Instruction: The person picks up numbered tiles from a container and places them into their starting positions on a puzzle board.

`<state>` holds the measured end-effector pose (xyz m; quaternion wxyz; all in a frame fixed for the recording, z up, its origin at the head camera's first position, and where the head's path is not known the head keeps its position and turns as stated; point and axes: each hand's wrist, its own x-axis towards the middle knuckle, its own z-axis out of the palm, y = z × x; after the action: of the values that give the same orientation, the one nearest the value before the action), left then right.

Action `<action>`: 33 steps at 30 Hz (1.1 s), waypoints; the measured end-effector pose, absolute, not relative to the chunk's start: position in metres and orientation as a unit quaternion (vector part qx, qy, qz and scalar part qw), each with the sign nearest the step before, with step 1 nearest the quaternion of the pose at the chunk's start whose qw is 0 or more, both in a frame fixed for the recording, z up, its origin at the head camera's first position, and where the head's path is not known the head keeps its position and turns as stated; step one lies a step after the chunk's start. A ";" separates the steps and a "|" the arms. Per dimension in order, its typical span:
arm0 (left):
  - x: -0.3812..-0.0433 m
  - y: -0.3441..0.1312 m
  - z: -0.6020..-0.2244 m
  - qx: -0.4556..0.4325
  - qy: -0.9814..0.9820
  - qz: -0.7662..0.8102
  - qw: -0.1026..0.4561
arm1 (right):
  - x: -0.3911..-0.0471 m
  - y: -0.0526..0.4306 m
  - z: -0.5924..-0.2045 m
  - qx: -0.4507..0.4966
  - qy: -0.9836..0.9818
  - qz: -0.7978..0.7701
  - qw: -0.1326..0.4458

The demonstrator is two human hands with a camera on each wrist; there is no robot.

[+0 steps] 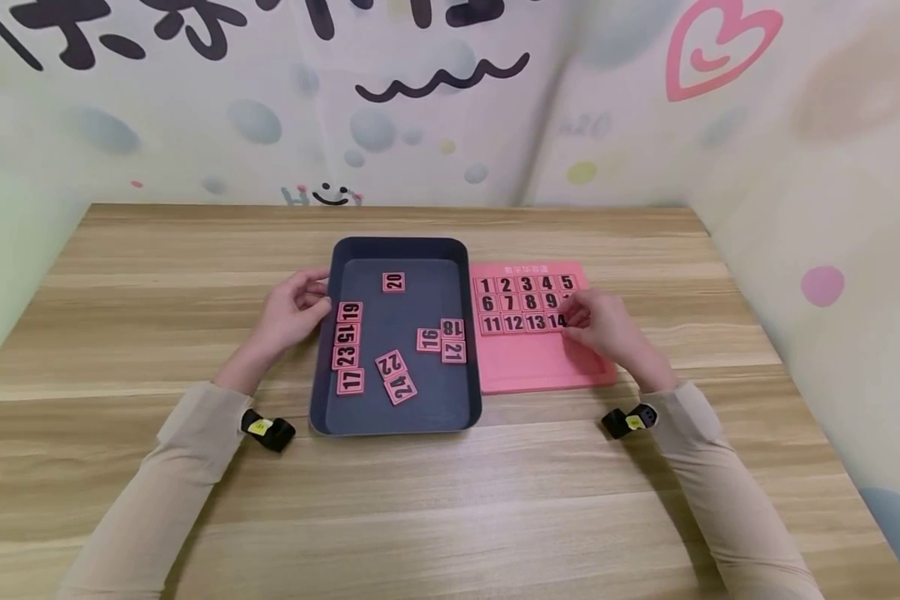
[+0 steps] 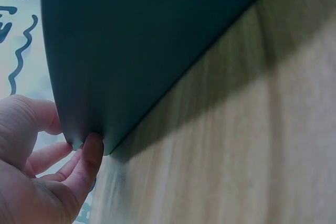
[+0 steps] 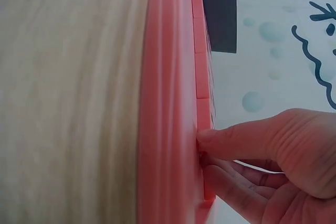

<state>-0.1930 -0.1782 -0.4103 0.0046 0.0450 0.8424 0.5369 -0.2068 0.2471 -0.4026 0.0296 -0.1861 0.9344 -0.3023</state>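
My left hand [image 1: 291,312] is at the left side of a dark grey tray [image 1: 397,421], its thumb and fingers pinching the tray's edge in the left wrist view. Loose pink number tiles lie inside, among them tile 20 [image 1: 393,282], tile 15 [image 1: 347,333] and tile 16 [image 1: 428,339]. Over the right part of a pink number board [image 1: 532,367], my right hand [image 1: 603,323] pinches tile 14 [image 1: 557,322] at the end of the third row. Tiles 1 to 9 and 11 to 13 sit in rows; the hand partly hides the second row's last tile.
The tray and board stand side by side on a wooden table [image 1: 450,517]. A printed wall cloth [image 1: 270,158] rises behind the table's back edge. Black wrist cameras are strapped at both sleeves.
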 end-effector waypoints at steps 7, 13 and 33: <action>-0.195 -0.178 -0.414 0.060 0.840 0.539 -0.016 | -0.206 0.246 -0.401 -0.168 0.937 -0.305 0.032; -0.196 -0.179 -0.415 0.063 0.839 0.540 -0.021 | -0.206 0.246 -0.399 -0.160 0.937 -0.306 0.047; -0.193 -0.178 -0.412 0.059 0.839 0.541 -0.015 | -0.215 0.161 -0.347 -0.207 0.920 -0.327 0.057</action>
<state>-0.1932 -0.1784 -0.4115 -0.0153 0.0593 0.8387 0.5412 -0.2149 0.1607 -0.3470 0.0571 -0.2069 0.9203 -0.3272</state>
